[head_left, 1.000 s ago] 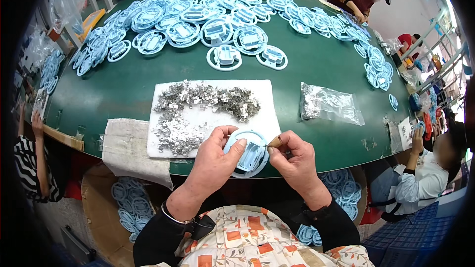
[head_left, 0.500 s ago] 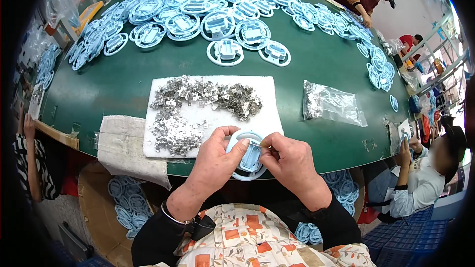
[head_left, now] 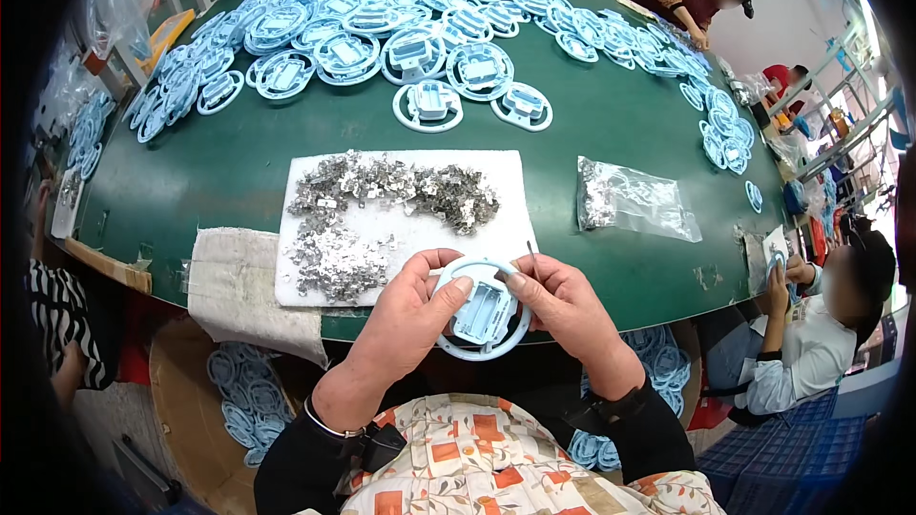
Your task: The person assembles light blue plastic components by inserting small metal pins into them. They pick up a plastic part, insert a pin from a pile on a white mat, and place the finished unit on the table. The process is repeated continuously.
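Note:
A light-blue round plastic part [head_left: 485, 351] with a rectangular compartment in its middle is held between my two hands over the table's front edge. My left hand [head_left: 410, 310] pinches its left rim, thumb on top. My right hand [head_left: 563, 305] grips the right rim with the thumb, and a thin metal tool [head_left: 531, 256] pokes up from behind its fingers; most of that tool is hidden. Just beyond my hands, heaps of small metal clips [head_left: 339, 262] lie on a white foam board [head_left: 448, 253].
Many similar blue parts [head_left: 348, 52] are piled across the back of the green table [head_left: 229, 167]. A clear bag [head_left: 639, 202] of metal pieces lies right of the board, a cloth [head_left: 250, 277] to its left. Cartons of blue parts [head_left: 250, 386] stand below. Co-workers [head_left: 811, 343] sit around.
The blue part has turned to face up more and come slightly nearer me. My right fingers have moved from its compartment to its rim, and the thin tool now shows upright.

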A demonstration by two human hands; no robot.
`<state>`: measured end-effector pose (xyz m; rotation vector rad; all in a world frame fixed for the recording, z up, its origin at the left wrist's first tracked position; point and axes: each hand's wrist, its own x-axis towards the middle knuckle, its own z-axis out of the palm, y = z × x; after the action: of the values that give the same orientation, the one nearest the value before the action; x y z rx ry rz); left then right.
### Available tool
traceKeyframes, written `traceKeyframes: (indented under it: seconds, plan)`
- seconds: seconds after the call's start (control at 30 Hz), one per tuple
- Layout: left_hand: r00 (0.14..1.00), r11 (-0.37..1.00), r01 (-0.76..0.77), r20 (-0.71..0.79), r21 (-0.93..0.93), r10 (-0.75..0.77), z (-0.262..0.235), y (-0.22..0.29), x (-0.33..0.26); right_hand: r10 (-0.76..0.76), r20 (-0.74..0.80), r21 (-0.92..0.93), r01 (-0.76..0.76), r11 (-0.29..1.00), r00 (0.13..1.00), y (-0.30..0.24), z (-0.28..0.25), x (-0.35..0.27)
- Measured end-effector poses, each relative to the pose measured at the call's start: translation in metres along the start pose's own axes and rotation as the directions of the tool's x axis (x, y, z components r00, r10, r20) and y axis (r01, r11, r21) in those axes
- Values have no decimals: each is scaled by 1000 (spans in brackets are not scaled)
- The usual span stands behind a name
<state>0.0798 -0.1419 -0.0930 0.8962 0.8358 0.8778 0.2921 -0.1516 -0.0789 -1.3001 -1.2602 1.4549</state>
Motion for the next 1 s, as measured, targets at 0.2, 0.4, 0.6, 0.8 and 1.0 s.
traceKeyframes:
  seconds: [0.2, 0.4, 0.6, 0.8, 1.0]
  plan:
    - [948, 731, -317, 196, 604, 249, 2, 16, -8, 174, 163, 109, -193, 975, 971, -2, -2, -8]
    - [956, 812, -265, 254, 519, 149, -1, 19, -13, 186, 155, 191, -215, 958, 970, -10, 5, -17]
    - [943, 855, 221, 328, -469, -64, -26, -8, -13, -92, 109, 140, 76, 987, 990, -8, 15, -14]
    - [934, 785, 311, 325, -536, -148, -11, -1, -16, -258, 40, -200, 261, 945, 965, -10, 25, -7]
    - [954, 875, 274, 228, -399, -195, -3, -5, -16, -248, -12, -300, 233, 925, 969, -11, 20, -7]
